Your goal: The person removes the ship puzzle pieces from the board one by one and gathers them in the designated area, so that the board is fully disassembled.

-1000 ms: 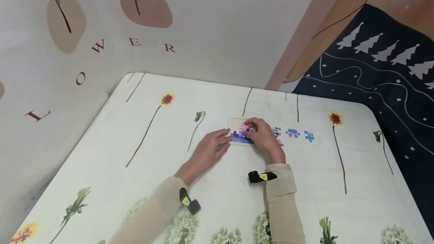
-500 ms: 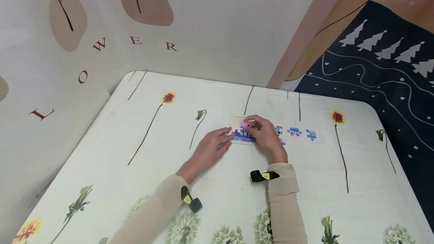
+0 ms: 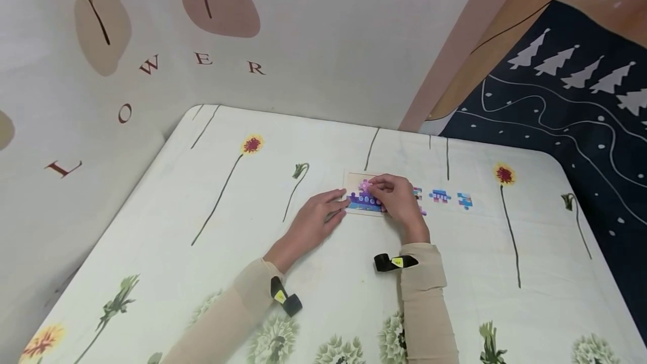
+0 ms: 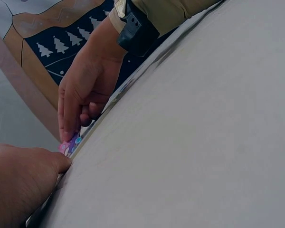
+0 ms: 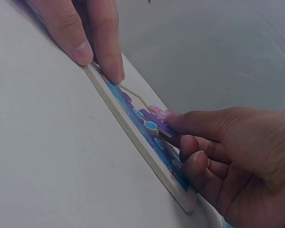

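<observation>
A small wooden jigsaw board [image 3: 355, 181] lies on the table in the head view, its lower part covered by a blue and purple picture strip [image 3: 361, 208]. My left hand [image 3: 314, 219] rests its extended fingers on the board's left edge. At the board's right side, my right hand [image 3: 401, 202] pinches a pink and purple jigsaw piece [image 5: 160, 114] between thumb and index finger. That piece sits over the board's middle, its near edge slightly raised in the right wrist view. The right fingers hide the board's right part. In the left wrist view the piece [image 4: 66, 146] is partly hidden.
Several loose jigsaw pieces lie right of the board, including a blue and purple one [image 3: 440, 196] and a blue one [image 3: 464, 200]. Others are partly behind the right hand. A flower-print cloth [image 3: 227, 291] covers the table, and a printed wall [image 3: 323, 60] stands behind.
My right fingertips have shifted slightly right along the pink and purple jigsaw piece, so more of it shows. The left hand stays at the board's edge.
</observation>
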The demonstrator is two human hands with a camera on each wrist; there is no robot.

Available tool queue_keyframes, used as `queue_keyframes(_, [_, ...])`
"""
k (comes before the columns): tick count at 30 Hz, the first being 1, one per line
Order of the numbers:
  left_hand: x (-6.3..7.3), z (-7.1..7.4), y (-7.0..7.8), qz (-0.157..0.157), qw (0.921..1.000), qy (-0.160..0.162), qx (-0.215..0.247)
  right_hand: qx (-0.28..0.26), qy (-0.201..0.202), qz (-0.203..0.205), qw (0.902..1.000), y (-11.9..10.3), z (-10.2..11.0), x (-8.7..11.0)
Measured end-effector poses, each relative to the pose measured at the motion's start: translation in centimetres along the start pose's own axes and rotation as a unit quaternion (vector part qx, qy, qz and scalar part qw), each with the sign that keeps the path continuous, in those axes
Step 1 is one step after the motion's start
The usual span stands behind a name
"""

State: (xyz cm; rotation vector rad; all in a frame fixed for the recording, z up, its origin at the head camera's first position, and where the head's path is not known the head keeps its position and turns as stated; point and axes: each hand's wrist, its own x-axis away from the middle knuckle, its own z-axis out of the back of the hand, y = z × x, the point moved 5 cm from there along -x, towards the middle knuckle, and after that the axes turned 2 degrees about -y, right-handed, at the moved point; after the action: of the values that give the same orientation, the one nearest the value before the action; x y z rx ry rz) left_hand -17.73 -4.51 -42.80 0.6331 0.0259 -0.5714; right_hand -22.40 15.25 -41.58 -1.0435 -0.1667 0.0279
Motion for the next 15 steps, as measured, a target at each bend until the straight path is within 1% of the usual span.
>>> queue_keyframes(4, [0.0,0.0,0.1,-0.002,1.0000,0.004,-0.002,-0.012,0.007,-0.007,0.9999,-0.1,0.3,0.1])
queue_keyframes(8, [0.0,0.0,0.2,-0.003,1.0000,0.006,0.003,-0.027,0.024,-0.019,0.9992,-0.5,1.1,0.6])
queue_keyframes(12, [-0.1,-0.1,0.2,0.001,1.0000,0.003,0.003,-0.037,0.038,-0.011,0.9985,-0.7,2.4,1.3])
queue_keyframes(15, [0.0,0.0,0.1,0.005,1.0000,0.005,-0.004,-0.033,0.044,0.002,0.9985,-0.4,3.5,1.9])
